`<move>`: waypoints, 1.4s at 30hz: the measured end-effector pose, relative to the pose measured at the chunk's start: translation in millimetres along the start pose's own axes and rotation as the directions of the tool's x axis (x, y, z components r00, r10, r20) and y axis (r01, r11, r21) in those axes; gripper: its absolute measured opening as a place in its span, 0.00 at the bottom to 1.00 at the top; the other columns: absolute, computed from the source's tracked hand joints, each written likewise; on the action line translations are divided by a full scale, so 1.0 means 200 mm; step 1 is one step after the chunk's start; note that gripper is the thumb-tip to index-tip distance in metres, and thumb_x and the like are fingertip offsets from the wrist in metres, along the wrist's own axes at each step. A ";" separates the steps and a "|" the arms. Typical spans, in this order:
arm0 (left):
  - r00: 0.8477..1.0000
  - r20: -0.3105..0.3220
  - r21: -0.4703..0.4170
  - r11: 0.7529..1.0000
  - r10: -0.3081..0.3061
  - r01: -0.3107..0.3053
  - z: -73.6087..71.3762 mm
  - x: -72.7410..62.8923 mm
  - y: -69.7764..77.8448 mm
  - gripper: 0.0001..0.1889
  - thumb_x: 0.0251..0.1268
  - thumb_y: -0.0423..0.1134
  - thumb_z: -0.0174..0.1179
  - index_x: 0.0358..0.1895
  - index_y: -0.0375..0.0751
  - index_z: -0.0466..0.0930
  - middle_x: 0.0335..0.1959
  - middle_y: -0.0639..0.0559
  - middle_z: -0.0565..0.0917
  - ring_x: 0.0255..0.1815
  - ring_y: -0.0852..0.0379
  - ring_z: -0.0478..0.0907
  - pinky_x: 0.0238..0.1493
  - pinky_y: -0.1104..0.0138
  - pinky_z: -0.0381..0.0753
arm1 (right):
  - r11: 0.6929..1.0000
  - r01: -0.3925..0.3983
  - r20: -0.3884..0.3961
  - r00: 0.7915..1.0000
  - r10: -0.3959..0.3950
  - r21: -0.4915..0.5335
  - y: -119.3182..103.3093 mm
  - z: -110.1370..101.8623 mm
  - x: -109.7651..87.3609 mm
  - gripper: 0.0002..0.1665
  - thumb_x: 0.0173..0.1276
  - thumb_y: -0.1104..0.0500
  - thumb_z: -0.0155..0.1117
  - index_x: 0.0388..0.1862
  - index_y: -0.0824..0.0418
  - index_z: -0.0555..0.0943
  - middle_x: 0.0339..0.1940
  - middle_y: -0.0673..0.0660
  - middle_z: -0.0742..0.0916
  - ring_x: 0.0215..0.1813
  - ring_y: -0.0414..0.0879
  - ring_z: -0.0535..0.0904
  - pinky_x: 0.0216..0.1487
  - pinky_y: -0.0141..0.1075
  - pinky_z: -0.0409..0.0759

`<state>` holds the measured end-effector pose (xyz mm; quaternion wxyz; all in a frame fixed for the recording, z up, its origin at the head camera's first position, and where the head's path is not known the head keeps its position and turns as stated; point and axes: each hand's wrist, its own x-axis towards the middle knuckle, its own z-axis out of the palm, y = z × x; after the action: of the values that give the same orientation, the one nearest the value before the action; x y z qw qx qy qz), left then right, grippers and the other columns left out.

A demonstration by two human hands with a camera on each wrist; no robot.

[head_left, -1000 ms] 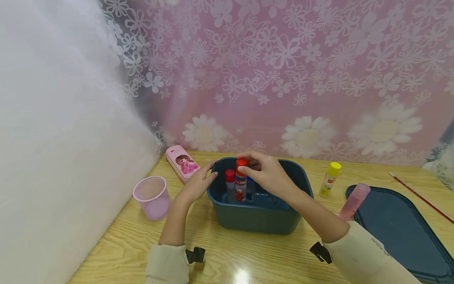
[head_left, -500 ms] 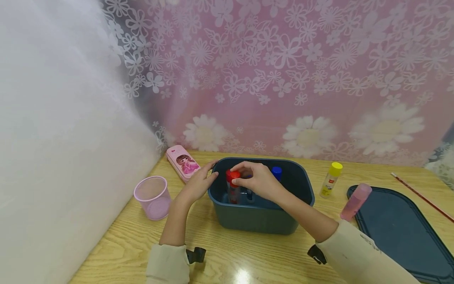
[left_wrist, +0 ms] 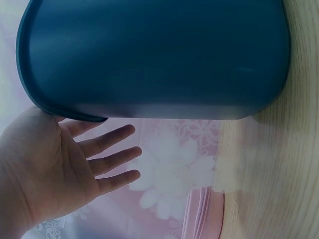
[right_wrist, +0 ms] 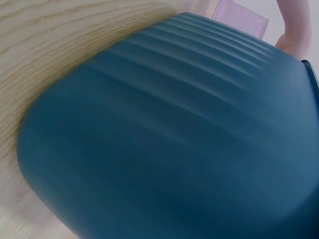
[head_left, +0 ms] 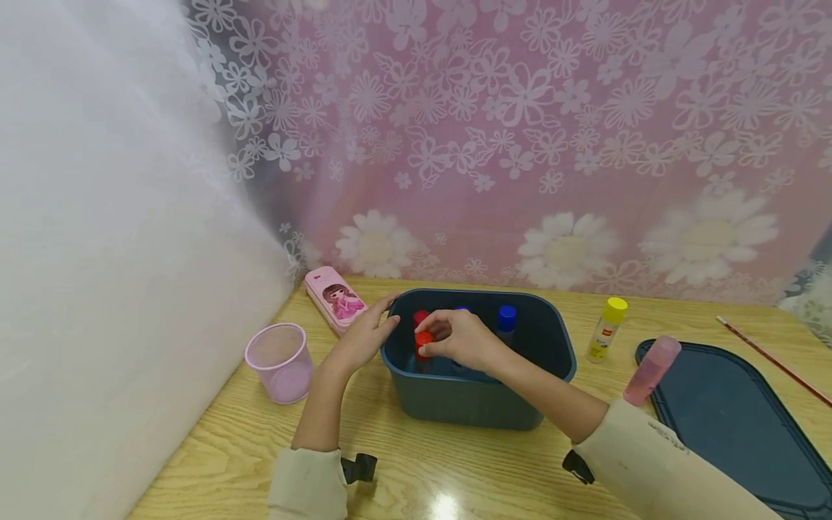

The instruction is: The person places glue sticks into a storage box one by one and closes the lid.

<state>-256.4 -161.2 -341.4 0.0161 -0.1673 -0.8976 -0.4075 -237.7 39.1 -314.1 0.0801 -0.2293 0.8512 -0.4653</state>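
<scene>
A dark teal plastic bin [head_left: 471, 404] stands on the wooden table, upright. My left hand [head_left: 365, 338] rests at its left rim, thumb over the edge; in the left wrist view the fingers extend straight beside the bin wall [left_wrist: 159, 59]. Inside the bin, my right hand [head_left: 466, 341] pinches the red cap of a bottle [head_left: 424, 339] between thumb and fingers, at the left end. Just behind it shows another red-capped bottle [head_left: 419, 316]. A blue-capped bottle [head_left: 505, 325] stands farther right, and a second blue cap [head_left: 462, 308] peeks out behind the right hand. The bin's outside [right_wrist: 164, 134] fills the right wrist view.
Left of the bin are a pink mesh cup [head_left: 286, 372] and a pink pencil case [head_left: 334, 296]. To the right stand a yellow-capped bottle [head_left: 606, 331] and a pink bottle [head_left: 652, 370]. Beyond lie a dark lid [head_left: 734, 419] and a red pencil [head_left: 773, 357].
My right hand has moved left and lower into the bin with the red-capped bottle, uncovering a blue-capped bottle on the right. The left hand has stayed at the rim.
</scene>
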 end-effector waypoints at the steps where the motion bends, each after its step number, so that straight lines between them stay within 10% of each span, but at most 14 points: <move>1: 1.000 0.000 -0.001 1.000 0.000 0.000 0.00 0.00 0.00 0.25 0.71 0.45 0.45 0.69 0.46 0.59 0.65 0.43 0.65 0.65 0.47 0.60 0.61 0.47 0.57 | 1.000 0.004 0.002 1.000 -0.004 -0.009 0.00 0.00 0.00 0.12 0.56 0.62 0.69 0.40 0.60 0.82 0.34 0.50 0.83 0.40 0.44 0.80 0.43 0.39 0.77; 29: 1.000 0.005 0.004 1.000 0.009 -0.009 0.00 0.00 0.00 0.25 0.71 0.45 0.44 0.69 0.46 0.59 0.65 0.43 0.65 0.65 0.47 0.60 0.61 0.47 0.58 | 0.996 0.070 0.062 0.996 -0.067 -0.047 0.03 0.01 0.00 0.14 0.59 0.61 0.66 0.45 0.63 0.79 0.38 0.52 0.82 0.41 0.46 0.80 0.44 0.37 0.77; 42: 1.000 -0.018 0.009 1.000 0.024 -0.024 0.01 0.00 -0.01 0.25 0.70 0.42 0.46 0.69 0.43 0.59 0.64 0.41 0.66 0.64 0.46 0.61 0.61 0.47 0.57 | 0.997 0.073 -0.018 0.997 -0.073 -0.009 0.00 -0.25 -0.14 0.17 0.62 0.56 0.64 0.49 0.61 0.78 0.44 0.56 0.83 0.45 0.46 0.79 0.46 0.41 0.76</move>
<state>-257.3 -160.8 -343.3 0.0299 -0.1743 -0.8971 -0.4049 -230.5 89.9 -288.1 0.0544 -0.2565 0.8447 -0.4666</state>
